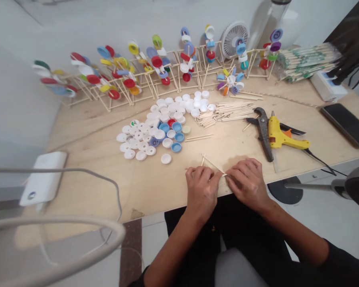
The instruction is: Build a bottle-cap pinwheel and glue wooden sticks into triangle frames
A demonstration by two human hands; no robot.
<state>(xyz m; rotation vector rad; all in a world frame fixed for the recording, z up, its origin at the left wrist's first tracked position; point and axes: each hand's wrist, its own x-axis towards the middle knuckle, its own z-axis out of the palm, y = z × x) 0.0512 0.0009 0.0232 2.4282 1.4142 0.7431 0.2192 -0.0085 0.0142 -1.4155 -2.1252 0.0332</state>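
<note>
At the table's front edge, my left hand [201, 190] is closed with its fingers pinched on thin wooden sticks [213, 163]. My right hand [249, 182] is closed too, its fingertips meeting the same sticks from the right. The sticks cross at an angle and poke out above and between my hands; their lower parts are hidden by my fingers. Left of and beyond my hands lies a heap of bottle caps [166, 158], mostly white with some blue and one red. A bundle of loose sticks [235, 110] lies beyond my hands.
A yellow glue gun [283, 134] and dark pliers [263, 133] lie to the right, near a phone [348, 124]. Stick frames with bottle-cap wheels [128, 81] line the back beside a small fan [235, 40]. A white box [44, 177] and cable [86, 170] are at left.
</note>
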